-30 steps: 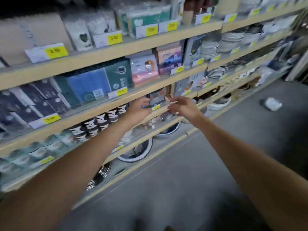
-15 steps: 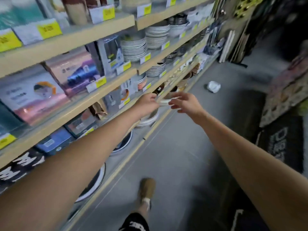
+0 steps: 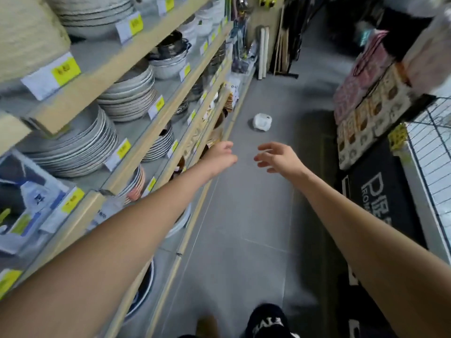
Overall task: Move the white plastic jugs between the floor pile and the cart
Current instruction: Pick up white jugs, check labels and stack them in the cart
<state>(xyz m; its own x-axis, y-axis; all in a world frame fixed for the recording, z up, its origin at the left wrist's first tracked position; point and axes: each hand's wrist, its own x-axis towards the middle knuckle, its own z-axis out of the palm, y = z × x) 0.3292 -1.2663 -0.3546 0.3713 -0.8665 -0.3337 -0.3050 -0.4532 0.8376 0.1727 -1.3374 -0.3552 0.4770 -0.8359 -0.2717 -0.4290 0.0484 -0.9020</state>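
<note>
Left hand (image 3: 220, 154) and right hand (image 3: 278, 157) hung empty above the grey shop floor (image 3: 244, 215).
Left fingers were loosely curled, right fingers spread; a jug (image 3: 262, 121) lay ahead on the tiles, near the foot of the shelves (image 3: 136, 52); mats (image 3: 380, 198) lined the right edge.

Bare left hand (image 3: 220, 154) & right hand (image 3: 278, 157), forearms bare too; black fabric shorts (image 3: 267, 322) w/ white lettering, tan shoe (image 3: 207, 324).

Looks like a housewares shop aisle. Along the left of the frame, long pale wooden shelves (image 3: 151, 48) stacked with round grey ceramic plates (image 3: 73, 147) and white bowls (image 3: 168, 65), fronted by yellow-and-white paper price tags (image 3: 52, 74). At right, patterned rectangular doormats (image 3: 371, 118) displayed beside grey floor tiles (image 3: 244, 215).
</note>
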